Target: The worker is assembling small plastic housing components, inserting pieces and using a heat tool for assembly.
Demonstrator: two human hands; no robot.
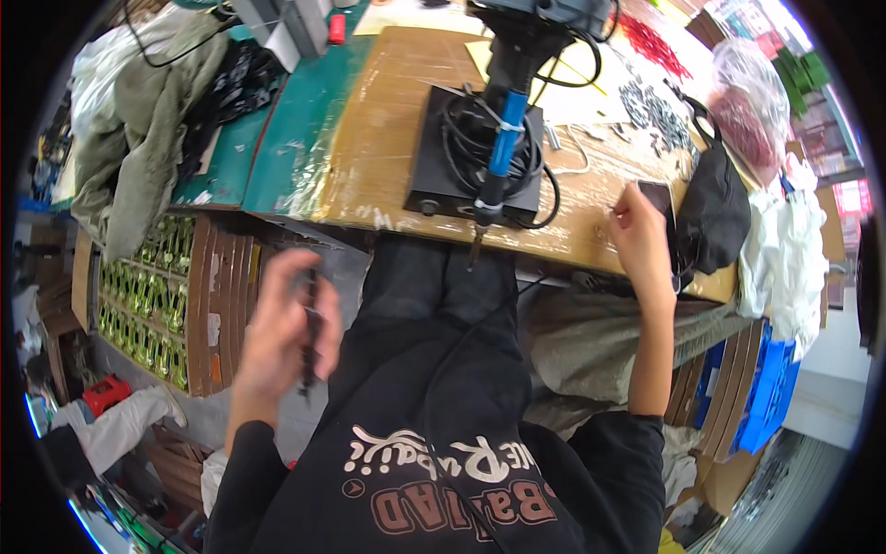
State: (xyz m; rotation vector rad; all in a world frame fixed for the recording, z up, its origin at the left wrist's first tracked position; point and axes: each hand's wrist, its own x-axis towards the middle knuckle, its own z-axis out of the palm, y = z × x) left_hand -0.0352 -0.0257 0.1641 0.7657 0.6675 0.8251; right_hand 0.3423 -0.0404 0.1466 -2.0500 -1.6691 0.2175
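My left hand (281, 319), blurred, is off the table's near edge at the left of my lap. Its fingers are closed around a slim black object (310, 346) whose kind I cannot make out. Over the right part of the table, my right hand (639, 226) has its fingers curled together; whatever they hold, if anything, is too small to name. Beside it lies a dark phone (666, 214), partly covered by the hand. A blue-and-black handheld tool (505, 138) rests across a black box (432, 157) with coiled cable, its metal tip pointing toward me past the edge.
A plastic-covered table (369, 120) spans the front. Right of the phone sits a black pouch (717, 208); small metal parts (655, 115) and red pieces (651, 44) lie farther back. Low at left, a tray holds shiny green-yellow parts (143, 295). Blue crates (761, 388) stand low at right.
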